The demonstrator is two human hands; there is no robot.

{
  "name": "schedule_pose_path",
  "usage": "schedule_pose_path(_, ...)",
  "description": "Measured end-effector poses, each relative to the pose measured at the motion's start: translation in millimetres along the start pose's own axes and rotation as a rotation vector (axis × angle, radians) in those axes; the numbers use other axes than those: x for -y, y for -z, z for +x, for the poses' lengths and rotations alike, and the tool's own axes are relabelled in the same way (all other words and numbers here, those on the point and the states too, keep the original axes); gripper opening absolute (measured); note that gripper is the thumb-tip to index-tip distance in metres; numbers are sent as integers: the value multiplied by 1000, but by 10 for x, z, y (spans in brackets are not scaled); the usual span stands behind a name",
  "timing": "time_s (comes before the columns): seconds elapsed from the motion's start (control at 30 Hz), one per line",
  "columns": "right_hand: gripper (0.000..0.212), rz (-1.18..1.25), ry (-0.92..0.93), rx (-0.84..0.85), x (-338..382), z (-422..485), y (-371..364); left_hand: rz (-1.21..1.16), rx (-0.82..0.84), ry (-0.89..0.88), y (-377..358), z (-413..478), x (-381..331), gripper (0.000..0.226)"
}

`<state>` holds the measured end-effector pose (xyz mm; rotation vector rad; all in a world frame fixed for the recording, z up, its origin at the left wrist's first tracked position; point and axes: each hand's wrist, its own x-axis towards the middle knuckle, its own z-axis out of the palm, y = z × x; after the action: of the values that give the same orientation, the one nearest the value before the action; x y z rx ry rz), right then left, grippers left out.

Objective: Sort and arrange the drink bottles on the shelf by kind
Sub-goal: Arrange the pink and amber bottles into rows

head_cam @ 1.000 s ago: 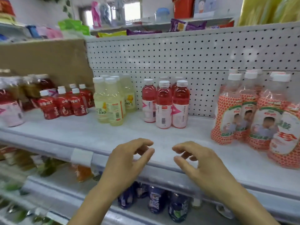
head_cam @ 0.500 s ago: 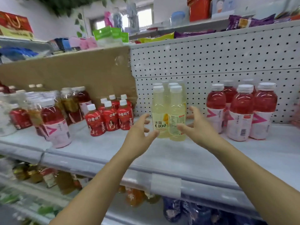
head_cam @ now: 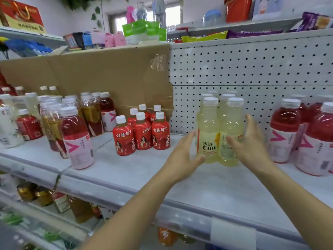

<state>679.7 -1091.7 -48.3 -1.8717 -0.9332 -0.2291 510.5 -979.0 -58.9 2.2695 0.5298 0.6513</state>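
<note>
Bracketing the yellow C100 bottles (head_cam: 219, 134), centre-right of frame: left hand (head_cam: 182, 156) and right hand (head_cam: 252, 147) against the cluster's flanks, fingers straight, nothing clasped. I'd press evenly and slide them low along the shelf (head_cam: 144, 170), clear of the red juice bottles (head_cam: 142, 134) on the left.

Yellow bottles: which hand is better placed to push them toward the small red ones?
Probably right: the right hand flanks the yellow bottles on the side away from the small red bottles; the left hand stands between.
</note>
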Motion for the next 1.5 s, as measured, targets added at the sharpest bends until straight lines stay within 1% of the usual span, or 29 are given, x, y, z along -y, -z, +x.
schedule_pose_path(0.03,78,-78,108,-111,89,-30,-24,69,-67,6,96,-29,84,81)
schedule_pose_path(0.07,75,-130,262,-193,212,-67,-60,145,-173,10,209,-60,176,82)
schedule_pose_path(0.1,70,-142,411,-208,366,-108,-111,208,-311,29,326,-79,286,83)
schedule_pose_path(0.13,64,-139,517,-165,510,-140,-189,243,-460,74,444,-89,392,85)
schedule_pose_path(0.17,59,-124,569,-67,616,-144,-292,235,-591,150,564,-92,496,87)
schedule_pose_path(0.2,57,-99,554,64,721,-124,-416,180,-681,253,671,-92,595,89)
schedule_pose_path(0.23,58,-58,471,217,828,-91,-530,84,-723,363,764,-78,716,92)
schedule_pose_path(0.27,62,-4,340,372,904,-48,-662,-15,-717,452,835,-56,852,93)
schedule_pose_path(0.3,65,68,198,514,966,2,-793,-90,-678,498,889,-35,979,93)
schedule_pose_path(0.33,65,154,87,620,993,60,-936,-149,-627,506,918,-14,1097,92)
schedule_pose_path(0.37,64,223,27,677,1012,110,-1078,-190,-578,499,932,-2,1185,92)
schedule_pose_path(0.4,65,260,3,701,1017,146,-1212,-210,-548,493,937,16,1263,91)
schedule_pose_path(0.5,86,247,-34,648,945,256,-1565,-254,-519,490,1026,98,1402,96)
schedule_pose_path(0.57,88,224,-60,596,884,328,-1733,-280,-497,501,1114,136,1488,101)
schedule_pose_path(0.63,83,236,-48,561,881,338,-1770,-263,-468,506,1196,91,1430,99)
schedule_pose_path(0.67,79,230,-22,534,888,328,-1767,-249,-461,485,1214,38,1351,91)
schedule_pose_path(0.73,70,193,57,436,938,275,-1744,-199,-487,396,1216,-125,1134,62)
schedule_pose_path(0.8,63,174,165,325,1074,205,-1733,-95,-580,303,1213,-328,1021,49)
schedule_pose_path(0.83,59,191,220,299,1179,165,-1723,-52,-633,243,1232,-444,989,44)
schedule_pose_path(0.87,55,218,267,300,1287,130,-1734,-26,-678,166,1268,-562,980,38)
schedule_pose_path(0.93,50,267,305,373,1531,46,-1774,11,-743,31,1394,-761,1007,28)
schedule_pose_path(1.0,52,310,327,474,1777,-48,-1886,22,-779,-23,1583,-898,1086,23)
schedule_pose_path(1.07,58,333,350,545,2020,-151,-2068,14,-787,-51,1809,-998,1219,20)
schedule_pose_path(1.2,85,402,270,661,2440,-368,-2514,-17,-755,-48,2331,-1139,1626,20)
schedule_pose_path(1.27,87,464,227,667,2588,-493,-2731,-46,-723,-36,2595,-1194,1822,23)
schedule_pose_path(1.33,84,509,164,586,2650,-600,-2937,-53,-685,-24,2831,-1222,2006,25)
schedule_pose_path(1.43,64,485,50,442,2710,-719,-3085,-48,-611,-14,3128,-1230,2236,25)
schedule_pose_path(1.5,56,480,7,386,2724,-777,-3114,-41,-555,-8,3280,-1218,2359,30)
